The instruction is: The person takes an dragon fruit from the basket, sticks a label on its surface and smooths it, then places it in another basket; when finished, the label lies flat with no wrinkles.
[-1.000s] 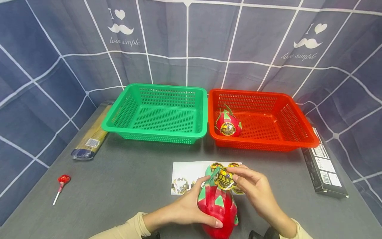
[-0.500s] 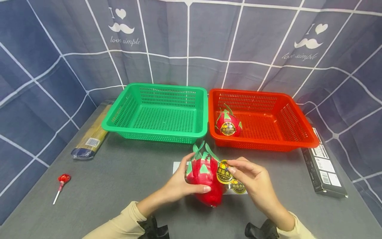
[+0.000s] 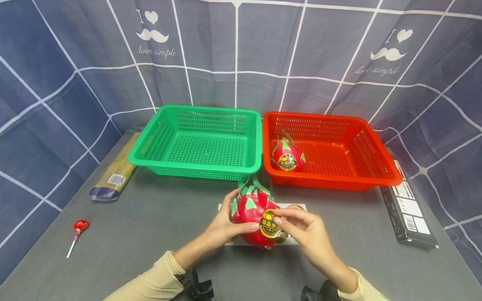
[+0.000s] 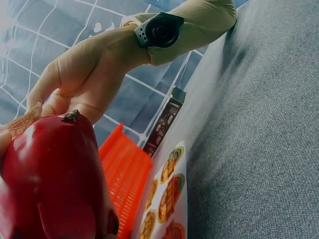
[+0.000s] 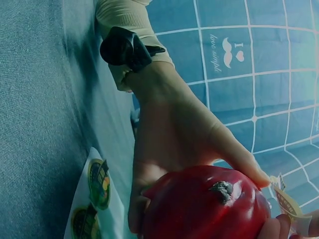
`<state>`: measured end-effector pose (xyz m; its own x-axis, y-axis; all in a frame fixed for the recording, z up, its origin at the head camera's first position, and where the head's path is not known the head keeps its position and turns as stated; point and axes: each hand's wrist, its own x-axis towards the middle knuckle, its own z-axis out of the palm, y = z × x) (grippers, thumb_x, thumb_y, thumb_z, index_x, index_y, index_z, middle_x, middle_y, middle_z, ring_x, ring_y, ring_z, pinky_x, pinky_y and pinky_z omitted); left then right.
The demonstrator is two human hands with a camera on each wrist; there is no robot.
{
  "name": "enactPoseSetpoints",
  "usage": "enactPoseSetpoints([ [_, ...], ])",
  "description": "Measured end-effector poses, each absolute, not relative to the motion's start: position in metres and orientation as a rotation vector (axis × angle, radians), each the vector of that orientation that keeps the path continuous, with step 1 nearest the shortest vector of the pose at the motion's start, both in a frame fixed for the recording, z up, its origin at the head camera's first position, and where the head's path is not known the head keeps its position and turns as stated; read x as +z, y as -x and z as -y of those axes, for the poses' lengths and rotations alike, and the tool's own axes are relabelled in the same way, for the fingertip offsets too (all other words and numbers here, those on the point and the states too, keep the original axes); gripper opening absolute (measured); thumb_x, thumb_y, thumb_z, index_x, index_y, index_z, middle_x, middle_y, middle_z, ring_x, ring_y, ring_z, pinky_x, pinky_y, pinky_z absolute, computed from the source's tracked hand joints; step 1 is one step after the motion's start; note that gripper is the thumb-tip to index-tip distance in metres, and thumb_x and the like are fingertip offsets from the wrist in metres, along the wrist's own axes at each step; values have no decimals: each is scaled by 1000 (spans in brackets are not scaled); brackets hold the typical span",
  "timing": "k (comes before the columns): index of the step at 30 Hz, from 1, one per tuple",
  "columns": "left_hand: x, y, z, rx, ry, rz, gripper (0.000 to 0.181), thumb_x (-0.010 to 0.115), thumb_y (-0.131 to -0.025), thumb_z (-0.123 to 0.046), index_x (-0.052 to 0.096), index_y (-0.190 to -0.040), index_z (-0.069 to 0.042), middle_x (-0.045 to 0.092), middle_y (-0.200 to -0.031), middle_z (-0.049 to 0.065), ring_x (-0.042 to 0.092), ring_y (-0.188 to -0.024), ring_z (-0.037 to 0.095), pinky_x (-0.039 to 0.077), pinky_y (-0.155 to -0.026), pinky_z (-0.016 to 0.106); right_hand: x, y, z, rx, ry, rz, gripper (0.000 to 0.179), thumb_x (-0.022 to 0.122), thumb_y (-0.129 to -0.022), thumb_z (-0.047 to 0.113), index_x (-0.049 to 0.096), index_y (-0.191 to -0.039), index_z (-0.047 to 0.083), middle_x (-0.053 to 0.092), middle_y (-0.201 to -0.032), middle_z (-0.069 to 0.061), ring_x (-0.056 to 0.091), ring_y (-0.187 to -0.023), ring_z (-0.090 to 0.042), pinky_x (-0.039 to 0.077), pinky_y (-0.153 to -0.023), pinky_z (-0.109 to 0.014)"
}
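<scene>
A red dragon fruit with green scales (image 3: 250, 211) is held above the table in my left hand (image 3: 222, 228), fingers behind it and thumb across its front. My right hand (image 3: 306, 234) pinches the edge of a round black-and-gold sticker (image 3: 269, 224) between thumb and fingertips, against the fruit's right front. In the left wrist view the sticker (image 4: 25, 119) stands edge-on beside the fruit (image 4: 55, 174), so I cannot tell how much of it touches the skin. A white sticker sheet (image 3: 297, 241) lies beneath, partly hidden by fruit and hands.
A green basket (image 3: 193, 170) and a red basket (image 3: 331, 182) stand side by side at the back. The red one holds another stickered dragon fruit (image 3: 288, 156). Left are a pasta packet (image 3: 114, 171) and a lollipop (image 3: 80, 228); right, a black box (image 3: 410, 209).
My left hand has brought the dragon fruit up and away from the table's near edge, turning it. The sticker in my right hand has moved left onto the fruit's front.
</scene>
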<state>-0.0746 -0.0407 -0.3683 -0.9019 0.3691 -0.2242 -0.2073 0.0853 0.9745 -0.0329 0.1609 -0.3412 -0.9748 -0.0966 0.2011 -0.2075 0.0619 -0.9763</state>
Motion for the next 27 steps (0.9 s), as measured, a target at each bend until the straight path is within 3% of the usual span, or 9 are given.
enactPoseSetpoints([
  [16,-369,76,41,1890,-195,-1947,91,74,-70,-24,15,-139,-24,40,-129,9,42,-118,28,53,-80,40,-345,34,-165,2072,-298,2269,25,66,-79,3,64,-102,-5,60,-96,2,59,-83,-7,51,-73,-18],
  [27,-371,74,41,1917,-232,-1908,91,73,-71,-22,14,-139,-25,39,-130,10,41,-118,28,53,-81,40,-353,32,-160,1812,-299,2242,26,69,-74,-3,63,-98,2,57,-78,0,56,-65,-8,48,-56,-21],
])
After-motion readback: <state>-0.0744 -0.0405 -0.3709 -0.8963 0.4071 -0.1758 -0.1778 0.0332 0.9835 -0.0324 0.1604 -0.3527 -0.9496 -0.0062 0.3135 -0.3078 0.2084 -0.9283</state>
